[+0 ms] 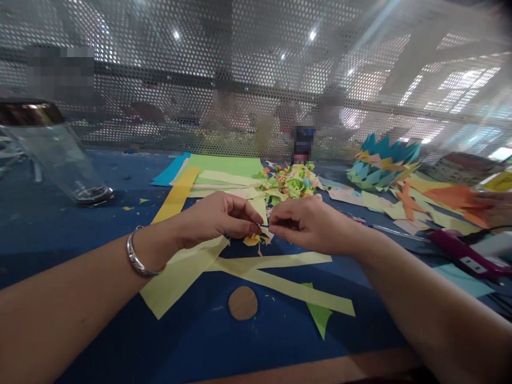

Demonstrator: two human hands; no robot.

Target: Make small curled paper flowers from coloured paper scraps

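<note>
My left hand [224,218], with a silver bangle on its wrist, is closed in a pinch over the middle of the table. A small yellow paper piece [252,240] shows at its fingertips and appears held there. Just to the right, my right hand [306,224] is also closed, its fingertips almost meeting the left ones; whatever they pinch is too small to make out. Pale yellow paper strips [296,285] and a wider pale sheet [180,277] lie beneath the hands. Nearer me are a round brown disc [242,303] and a green paper scrap [321,317].
Behind the hands lie a pile of curled paper pieces [296,181] and stacked coloured sheets [228,164]. A glass jar [60,154] stands left. On the right are a folded-paper ring [384,162], a purple power strip [462,250] and another person's hand [496,208]. Perforated metal panels [192,64] rise behind.
</note>
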